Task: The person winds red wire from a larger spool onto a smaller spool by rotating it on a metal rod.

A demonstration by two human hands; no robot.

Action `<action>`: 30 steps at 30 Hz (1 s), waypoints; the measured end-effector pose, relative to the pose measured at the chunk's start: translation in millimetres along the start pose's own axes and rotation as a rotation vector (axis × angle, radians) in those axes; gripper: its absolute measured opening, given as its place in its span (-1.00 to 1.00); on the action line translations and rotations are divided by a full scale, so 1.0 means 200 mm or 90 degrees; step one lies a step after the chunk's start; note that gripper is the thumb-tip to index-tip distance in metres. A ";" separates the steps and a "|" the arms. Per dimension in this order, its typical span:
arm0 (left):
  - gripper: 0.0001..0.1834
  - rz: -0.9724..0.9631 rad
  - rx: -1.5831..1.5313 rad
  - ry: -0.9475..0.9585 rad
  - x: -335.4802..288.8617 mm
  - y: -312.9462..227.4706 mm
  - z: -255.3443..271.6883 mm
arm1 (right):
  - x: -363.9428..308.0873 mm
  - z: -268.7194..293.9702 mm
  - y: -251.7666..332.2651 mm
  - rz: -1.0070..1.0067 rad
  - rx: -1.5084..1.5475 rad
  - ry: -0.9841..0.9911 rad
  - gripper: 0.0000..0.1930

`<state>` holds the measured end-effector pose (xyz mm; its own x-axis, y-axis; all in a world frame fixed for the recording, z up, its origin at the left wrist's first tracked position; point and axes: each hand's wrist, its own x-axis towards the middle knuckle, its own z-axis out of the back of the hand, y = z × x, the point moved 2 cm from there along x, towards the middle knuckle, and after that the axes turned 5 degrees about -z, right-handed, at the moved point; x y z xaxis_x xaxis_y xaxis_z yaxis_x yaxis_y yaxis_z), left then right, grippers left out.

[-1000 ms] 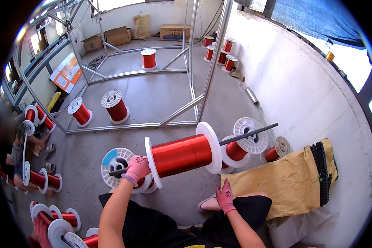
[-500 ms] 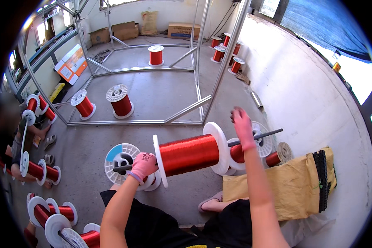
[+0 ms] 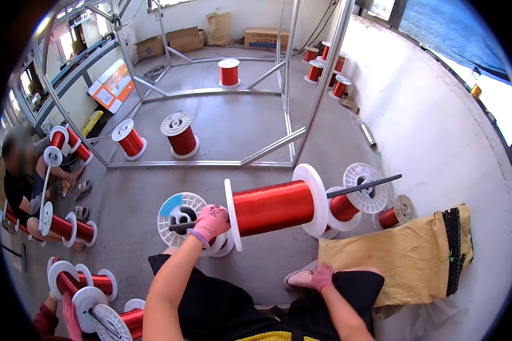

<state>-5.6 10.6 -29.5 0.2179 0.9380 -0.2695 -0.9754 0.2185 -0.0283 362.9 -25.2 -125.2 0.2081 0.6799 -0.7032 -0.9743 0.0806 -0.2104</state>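
- We're gripping the dark rod [image 3: 384,181] with our left hand [image 3: 212,220], pink glove on, fingers wrapped round it just beside the spool's white flange.
- Our right hand [image 3: 323,277], also gloved, is sitting low by the edge of our black shorts [image 3: 355,281]; can't really tell if those fingers are spread or curled.
- The big red-wire spool [image 3: 273,208] is lying sideways on that rod, right in front of us, its right end tilting up a bit.
- Rod's left tip is showing over a blue-patched spool [image 3: 172,204]; its right end is crossing in front of a white-flanged spool [image 3: 375,199].
- A tan sack [image 3: 392,256] is lying to our right.
- Further out, two red spools [image 3: 182,142] are standing inside a metal frame [image 3: 210,164].
- Off left, a co-worker [image 3: 25,187] is sitting among more spools.
- Way back, a carton [image 3: 267,38] is sitting against the wall.
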 end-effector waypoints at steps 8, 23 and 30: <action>-0.68 0.032 -0.072 -0.040 0.01 0.01 0.08 | 0.18 0.00 -0.07 0.224 0.316 -0.576 -0.40; -0.68 0.023 -0.060 -0.039 0.02 0.01 0.06 | -0.11 0.46 -0.26 0.191 0.608 -0.445 -0.66; -0.68 0.032 -0.060 -0.041 0.00 -0.01 0.10 | -0.13 1.43 0.09 0.301 0.674 -0.466 -0.56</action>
<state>-2.1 15.5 -11.1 0.1669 0.9632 -0.2105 -0.9833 0.1468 -0.1080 315.0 165.9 83.5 0.0698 0.9973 0.0229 -0.6076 0.0243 0.7939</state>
